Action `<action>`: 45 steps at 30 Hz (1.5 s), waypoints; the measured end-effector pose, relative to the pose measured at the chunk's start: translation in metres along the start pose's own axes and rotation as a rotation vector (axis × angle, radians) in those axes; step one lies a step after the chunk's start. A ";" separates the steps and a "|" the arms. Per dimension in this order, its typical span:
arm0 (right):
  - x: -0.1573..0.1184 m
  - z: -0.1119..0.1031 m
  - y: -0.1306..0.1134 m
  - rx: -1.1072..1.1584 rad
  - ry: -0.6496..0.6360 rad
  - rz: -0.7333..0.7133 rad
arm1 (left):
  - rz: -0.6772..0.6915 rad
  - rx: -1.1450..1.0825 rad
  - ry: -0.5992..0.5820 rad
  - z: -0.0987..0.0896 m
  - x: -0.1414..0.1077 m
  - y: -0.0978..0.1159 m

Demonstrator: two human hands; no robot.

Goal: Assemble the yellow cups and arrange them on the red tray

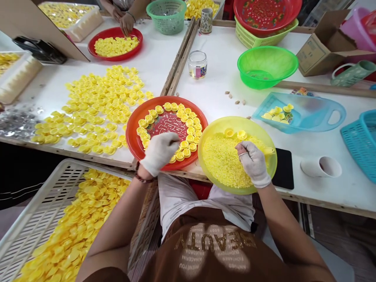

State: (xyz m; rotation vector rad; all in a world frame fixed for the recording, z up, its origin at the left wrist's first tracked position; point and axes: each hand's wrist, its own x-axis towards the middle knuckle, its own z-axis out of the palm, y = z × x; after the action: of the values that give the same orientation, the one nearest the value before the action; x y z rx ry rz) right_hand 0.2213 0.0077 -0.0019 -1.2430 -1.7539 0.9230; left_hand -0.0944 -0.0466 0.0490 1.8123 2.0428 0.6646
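My left hand point(162, 152), in a white glove, is over the front left of a red round tray point(131, 141). Its fingers are curled closed, and whatever they may hold is hidden. Small round yellow plastic pieces point(190, 131) lie in a ring inside that tray, around its printed centre. To the right, a yellow bowl point(209, 178) holds a heap of tiny yellow pellets point(221, 158), with a couple of cup-shaped yellow pieces point(242, 135) on top. Above the pellets, my gloved right hand point(253, 162) has thumb and fingers pinched together; I cannot make out anything between them.
Many yellow pieces point(100, 98) spread over the table at left. A white crate point(49, 188) of yellow parts stands below. Rightward are a blue scoop point(311, 117), green basin point(267, 64), black flat object point(284, 168) and white cup point(319, 167). Another person's hand point(127, 24) reaches into a red tray point(93, 44).
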 end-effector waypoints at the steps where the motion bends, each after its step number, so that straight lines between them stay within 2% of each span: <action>1: 0.000 0.000 -0.001 -0.003 -0.005 -0.004 | -0.043 0.006 -0.005 -0.005 -0.001 -0.016; 3: 0.001 0.000 -0.002 -0.011 -0.012 -0.018 | -0.100 0.038 -0.043 -0.009 -0.002 -0.042; 5: 0.001 -0.001 -0.001 -0.023 -0.016 -0.028 | -0.114 0.084 -0.084 -0.006 -0.001 -0.058; 8: 0.002 -0.002 0.000 -0.033 -0.019 -0.037 | -0.073 0.151 -0.097 -0.003 0.002 -0.064; 10: 0.003 -0.001 -0.001 -0.074 -0.024 -0.081 | -0.027 0.166 -0.043 -0.004 0.007 -0.056; 12: 0.003 0.001 -0.006 -0.201 -0.100 -0.185 | 0.039 0.143 0.041 -0.003 0.015 -0.038; 15: 0.003 0.007 -0.019 -0.529 -0.332 -0.325 | 0.201 0.059 0.097 0.013 0.034 0.006; 18: 0.001 0.015 -0.029 -0.754 -0.527 -0.345 | 0.359 0.003 -0.016 0.051 0.060 0.060; 21: -0.002 0.019 -0.026 -0.771 -0.630 -0.334 | 0.400 0.140 -0.196 0.094 0.087 0.104; 24: -0.004 0.019 -0.017 -0.615 -0.595 -0.292 | 0.404 0.336 -0.340 0.121 0.111 0.125; 27: -0.001 0.014 -0.011 -0.217 -0.433 -0.153 | 0.422 0.386 -0.380 0.131 0.123 0.128; 31: 0.012 0.000 -0.010 0.553 -0.152 0.235 | 0.418 0.391 -0.333 0.125 0.119 0.124; 33: 0.021 -0.009 -0.010 0.914 -0.086 0.425 | 0.382 0.300 -0.264 0.117 0.110 0.123; 35: 0.028 -0.017 -0.010 1.172 -0.058 0.545 | 0.330 0.142 -0.212 0.108 0.096 0.120; 37: 0.033 -0.022 -0.010 1.310 -0.047 0.602 | 0.282 -0.028 -0.235 0.101 0.080 0.114; 40: 0.037 -0.019 -0.011 1.362 -0.009 0.636 | 0.204 -0.227 -0.372 0.098 0.057 0.105; 42: 0.039 -0.013 -0.013 1.327 0.040 0.636 | 0.185 -0.269 -0.424 0.100 0.046 0.100; 45: 0.043 -0.006 -0.017 1.230 0.108 0.599 | 0.284 -0.213 -0.384 0.106 0.036 0.100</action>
State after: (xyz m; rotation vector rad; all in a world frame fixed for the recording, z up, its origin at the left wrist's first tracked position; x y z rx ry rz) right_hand 0.2107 0.0456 0.0238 -0.8790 -0.4164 1.8186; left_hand 0.0404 0.0109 0.0164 1.9414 1.4322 0.5318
